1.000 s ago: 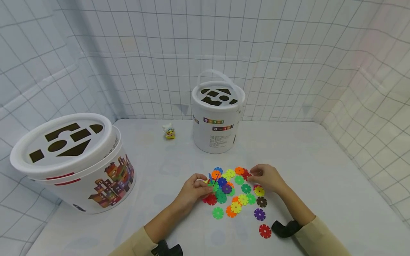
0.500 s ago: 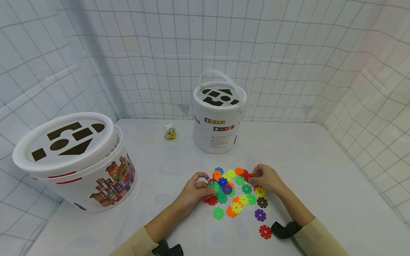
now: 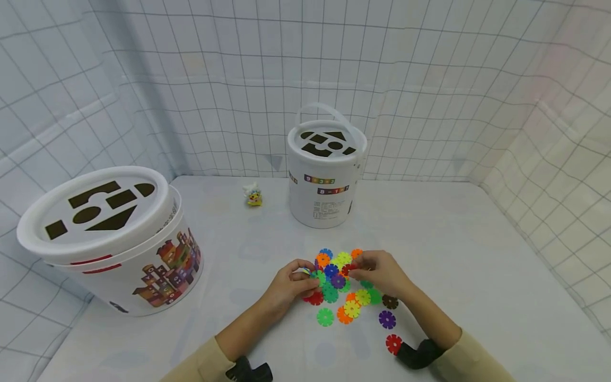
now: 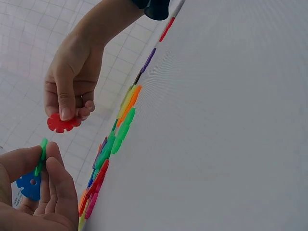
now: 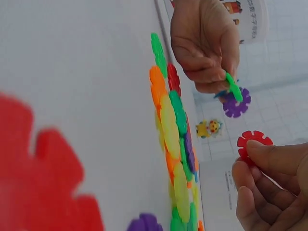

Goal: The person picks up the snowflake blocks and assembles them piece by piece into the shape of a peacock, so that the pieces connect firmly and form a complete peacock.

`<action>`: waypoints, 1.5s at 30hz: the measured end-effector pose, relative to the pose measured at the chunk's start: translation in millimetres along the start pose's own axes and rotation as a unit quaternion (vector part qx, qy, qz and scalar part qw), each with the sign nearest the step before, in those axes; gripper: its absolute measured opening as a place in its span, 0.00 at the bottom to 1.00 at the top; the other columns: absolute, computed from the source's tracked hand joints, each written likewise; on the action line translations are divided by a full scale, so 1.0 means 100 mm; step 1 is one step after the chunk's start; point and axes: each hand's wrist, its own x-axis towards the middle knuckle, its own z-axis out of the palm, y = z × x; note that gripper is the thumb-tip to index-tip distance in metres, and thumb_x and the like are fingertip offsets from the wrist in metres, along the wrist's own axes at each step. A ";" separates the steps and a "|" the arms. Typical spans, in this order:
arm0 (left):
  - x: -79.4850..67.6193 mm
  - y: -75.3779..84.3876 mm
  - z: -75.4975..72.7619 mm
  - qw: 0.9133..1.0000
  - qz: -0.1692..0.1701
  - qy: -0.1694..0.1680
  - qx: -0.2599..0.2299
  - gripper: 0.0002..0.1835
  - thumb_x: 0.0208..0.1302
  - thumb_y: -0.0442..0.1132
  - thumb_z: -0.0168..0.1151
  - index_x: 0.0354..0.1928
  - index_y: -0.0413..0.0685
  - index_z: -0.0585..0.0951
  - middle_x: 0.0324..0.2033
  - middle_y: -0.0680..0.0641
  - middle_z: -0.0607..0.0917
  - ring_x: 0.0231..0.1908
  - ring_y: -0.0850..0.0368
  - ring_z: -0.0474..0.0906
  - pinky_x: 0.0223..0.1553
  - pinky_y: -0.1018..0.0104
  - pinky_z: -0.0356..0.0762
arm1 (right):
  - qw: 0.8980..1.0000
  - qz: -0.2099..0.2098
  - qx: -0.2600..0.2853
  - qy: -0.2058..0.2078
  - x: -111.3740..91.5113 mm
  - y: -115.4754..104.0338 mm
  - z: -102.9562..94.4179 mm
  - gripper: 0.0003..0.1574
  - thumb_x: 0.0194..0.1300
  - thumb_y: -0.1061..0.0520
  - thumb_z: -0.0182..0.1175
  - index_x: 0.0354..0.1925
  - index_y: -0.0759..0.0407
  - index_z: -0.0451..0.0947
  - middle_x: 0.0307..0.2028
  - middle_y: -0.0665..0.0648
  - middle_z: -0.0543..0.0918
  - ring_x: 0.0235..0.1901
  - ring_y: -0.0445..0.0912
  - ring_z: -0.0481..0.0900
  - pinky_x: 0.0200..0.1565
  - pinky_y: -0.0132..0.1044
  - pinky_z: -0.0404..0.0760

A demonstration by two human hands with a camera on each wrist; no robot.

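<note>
My left hand is at the left of the scattered discs and pinches a green notched snowflake disc between thumb and fingers. A blue disc and a purple disc sit at angles against the green one, in the same hand. My right hand pinches a red snowflake disc by its edge, thumb on top, and faces the left hand across a small gap. Below both hands lies a loose spread of discs, among them a yellow one and a green one.
A large white bucket with a shape-hole lid stands at the left. A smaller handled bucket is at the back, with a little yellow figurine left of it. Single purple and brown discs lie near my right forearm.
My right hand has moved left from the right side of the spread, bringing the red disc toward the left hand. The left hand stays in place, its joined discs turned slightly.
</note>
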 end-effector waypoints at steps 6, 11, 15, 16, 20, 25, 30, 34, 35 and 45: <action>-0.01 0.01 0.00 1.000 0.000 -0.016 0.005 0.20 0.64 0.32 0.64 0.55 0.33 0.71 0.28 0.48 0.84 0.34 0.55 0.85 0.41 0.69 0.81 | 0.998 -0.068 -0.009 -0.005 0.02 -0.10 0.19 0.09 0.64 0.56 0.66 0.39 0.60 0.85 0.33 0.50 0.85 0.31 0.44 0.80 0.35 0.33 0.82; -0.01 0.00 0.00 1.000 0.000 -0.022 0.002 0.15 0.64 0.31 0.64 0.50 0.34 0.72 0.28 0.48 0.85 0.32 0.57 0.84 0.39 0.70 0.81 | 0.997 -0.077 -0.017 -0.001 0.03 -0.14 0.27 0.05 0.65 0.57 0.65 0.39 0.56 0.86 0.34 0.47 0.85 0.31 0.47 0.79 0.35 0.33 0.81; -0.01 0.00 0.00 1.000 -0.002 -0.029 0.007 0.13 0.63 0.31 0.64 0.47 0.37 0.73 0.27 0.50 0.85 0.29 0.60 0.82 0.35 0.73 0.80 | 0.996 -0.085 -0.027 -0.010 0.03 -0.14 0.27 0.06 0.64 0.58 0.65 0.40 0.55 0.86 0.34 0.46 0.85 0.31 0.43 0.78 0.35 0.33 0.81; -0.01 -0.01 0.00 0.999 -0.002 -0.033 0.008 0.13 0.63 0.31 0.64 0.46 0.37 0.73 0.27 0.50 0.85 0.28 0.60 0.81 0.34 0.73 0.80 | 0.996 -0.089 -0.030 -0.013 0.03 -0.14 0.27 0.06 0.64 0.58 0.65 0.40 0.55 0.86 0.34 0.46 0.85 0.32 0.42 0.78 0.35 0.33 0.81; -0.01 0.00 0.01 0.999 -0.004 -0.046 0.004 0.11 0.63 0.30 0.63 0.44 0.38 0.74 0.26 0.50 0.84 0.27 0.60 0.82 0.33 0.74 0.80 | 0.992 -0.115 -0.037 -0.022 0.04 -0.12 0.25 0.07 0.65 0.58 0.64 0.40 0.56 0.86 0.34 0.46 0.85 0.32 0.41 0.78 0.36 0.34 0.82; -0.01 -0.01 0.01 0.998 -0.002 -0.069 0.002 0.09 0.64 0.30 0.63 0.44 0.39 0.74 0.25 0.49 0.83 0.27 0.60 0.83 0.33 0.73 0.81 | 0.993 -0.113 -0.006 -0.033 0.05 -0.10 0.25 0.07 0.66 0.58 0.63 0.41 0.58 0.86 0.36 0.48 0.85 0.34 0.42 0.79 0.40 0.34 0.82; -0.01 -0.02 0.00 0.996 0.003 -0.084 0.004 0.08 0.65 0.29 0.62 0.43 0.38 0.73 0.24 0.48 0.83 0.27 0.59 0.83 0.35 0.71 0.81 | 0.993 -0.109 0.018 -0.051 0.05 -0.11 0.26 0.07 0.65 0.59 0.64 0.40 0.58 0.86 0.36 0.49 0.86 0.36 0.43 0.80 0.42 0.36 0.82; 0.00 -0.03 0.01 0.996 -0.004 -0.090 0.008 0.09 0.63 0.27 0.62 0.42 0.38 0.74 0.23 0.49 0.82 0.27 0.58 0.83 0.36 0.70 0.82 | 0.990 -0.125 0.012 -0.060 0.04 -0.11 0.27 0.06 0.63 0.61 0.65 0.39 0.58 0.86 0.36 0.48 0.86 0.37 0.42 0.80 0.44 0.40 0.82; 0.00 -0.03 0.01 0.996 -0.006 -0.091 0.009 0.09 0.63 0.26 0.62 0.42 0.37 0.74 0.23 0.49 0.82 0.27 0.58 0.83 0.36 0.70 0.82 | 0.989 -0.132 0.008 -0.064 0.04 -0.12 0.27 0.06 0.63 0.61 0.65 0.39 0.58 0.86 0.36 0.48 0.86 0.38 0.41 0.80 0.44 0.40 0.82; 0.00 -0.02 0.00 0.995 -0.015 -0.099 0.016 0.10 0.63 0.28 0.63 0.43 0.37 0.73 0.24 0.48 0.82 0.27 0.58 0.84 0.37 0.69 0.82 | 0.985 -0.140 -0.046 -0.088 0.02 -0.13 0.21 0.09 0.64 0.57 0.65 0.43 0.57 0.86 0.38 0.47 0.86 0.38 0.39 0.80 0.42 0.37 0.81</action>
